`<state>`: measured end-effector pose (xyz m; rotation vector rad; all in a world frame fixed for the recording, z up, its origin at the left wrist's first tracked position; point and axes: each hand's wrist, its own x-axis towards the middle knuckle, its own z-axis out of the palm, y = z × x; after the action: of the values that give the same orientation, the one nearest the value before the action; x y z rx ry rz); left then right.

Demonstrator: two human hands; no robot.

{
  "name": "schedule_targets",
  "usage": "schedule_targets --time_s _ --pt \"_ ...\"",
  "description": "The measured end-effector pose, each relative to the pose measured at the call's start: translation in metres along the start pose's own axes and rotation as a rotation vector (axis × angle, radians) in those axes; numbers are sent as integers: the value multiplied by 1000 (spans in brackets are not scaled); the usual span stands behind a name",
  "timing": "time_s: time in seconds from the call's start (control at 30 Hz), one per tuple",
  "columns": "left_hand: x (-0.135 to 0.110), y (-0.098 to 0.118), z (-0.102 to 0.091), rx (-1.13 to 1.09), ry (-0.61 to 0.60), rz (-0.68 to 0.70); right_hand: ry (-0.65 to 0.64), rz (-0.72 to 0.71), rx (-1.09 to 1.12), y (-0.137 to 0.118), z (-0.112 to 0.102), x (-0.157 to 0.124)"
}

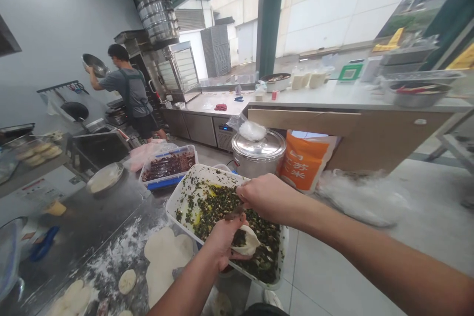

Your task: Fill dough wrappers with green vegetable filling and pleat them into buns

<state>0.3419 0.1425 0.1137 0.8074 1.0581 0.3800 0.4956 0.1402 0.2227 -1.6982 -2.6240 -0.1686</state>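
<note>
My left hand [221, 241] cups a round dough wrapper [252, 241] with dark green chopped filling in its hollow. Just above it, my right hand [261, 197] is closed around a small flat spatula [234, 213], whose blade is partly hidden by my fingers. Both hands are over a white plastic tub [175, 202], which holds chopped green filling [217, 202] with yellowish oil showing at one side. On the floury steel table to the left lie overlapping dough rounds [163, 252] and a single dough round [127, 281].
A tub of dark red-brown filling [170, 165] stands behind the white tub. Beyond are a lidded steel pot [259, 147] and an orange rice sack [305, 163]. A co-worker [129, 89] at the back left lifts a metal bowl [95, 65].
</note>
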Motion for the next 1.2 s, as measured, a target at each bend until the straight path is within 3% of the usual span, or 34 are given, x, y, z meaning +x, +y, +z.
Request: schedule_targets --time_s 0.13,0.23,0.33,0.5,0.67,0.73,0.83,0.93,1.07,1.2 --pt "1 0 -1 13 11 -7 30 71 -45 4 -4 -2" --pt "4 -2 -1 -9 29 -14 118 8 44 -3 -5 -10" --pt "5 -3 -1 -1 29 -3 114 -11 45 -5 1 -13" --pt "-6 3 -9 -230 -8 -20 33 166 -67 23 40 -17" --pt "-23 5 -23 -440 -13 123 -113 97 -9 39 87 -30" --pt "-24 3 -25 -424 -6 164 -49 49 80 34 91 -28" --pt "-21 1 -23 -377 21 186 73 -15 405 12 82 -15" --pt "-19 0 -20 -322 29 216 58 -43 688 -14 71 0" --pt "-20 2 -21 -258 65 244 12 -99 788 -32 70 12" --pt "-18 5 -26 -244 103 272 92 -102 773 -36 78 12"
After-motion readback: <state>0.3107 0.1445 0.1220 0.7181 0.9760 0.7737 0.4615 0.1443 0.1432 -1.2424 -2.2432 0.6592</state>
